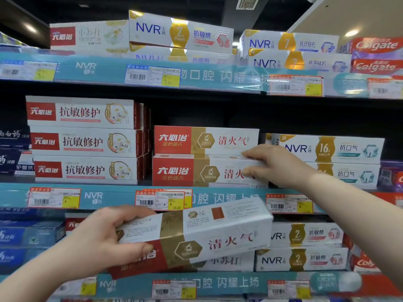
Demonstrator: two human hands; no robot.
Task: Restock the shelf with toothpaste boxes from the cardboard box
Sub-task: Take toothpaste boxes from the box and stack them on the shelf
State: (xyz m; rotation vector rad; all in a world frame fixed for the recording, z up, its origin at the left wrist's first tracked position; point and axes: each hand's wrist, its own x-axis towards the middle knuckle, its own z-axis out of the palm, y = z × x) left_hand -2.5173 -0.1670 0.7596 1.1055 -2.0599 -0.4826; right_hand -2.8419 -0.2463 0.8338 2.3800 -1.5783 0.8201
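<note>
Head view: left hand [102, 234] grips a red-gold-white box [196, 234] by its left end, tilted, in front of the lower shelf. Right hand [277, 164] pinches the right end of the lower box [196, 171] on the middle shelf [104, 198], under its twin [205, 140].

Single view only, head-worn wide-angle camera. Faces shop shelving straight on, close range, about arm's reach. Middle shelf [122, 198] sits near eye level; upper shelf [196, 77] seen slightly from below, lower shelf [218, 283] slightly from above. Both forearms enter from bottom corners; left hand [102, 238] low and nearest lens, right hand [277, 164] further in, at middle shelf. Wide lens bows shelf edges. Ceiling vent [247, 2] visible at top edge. No second view to compare.
</note>
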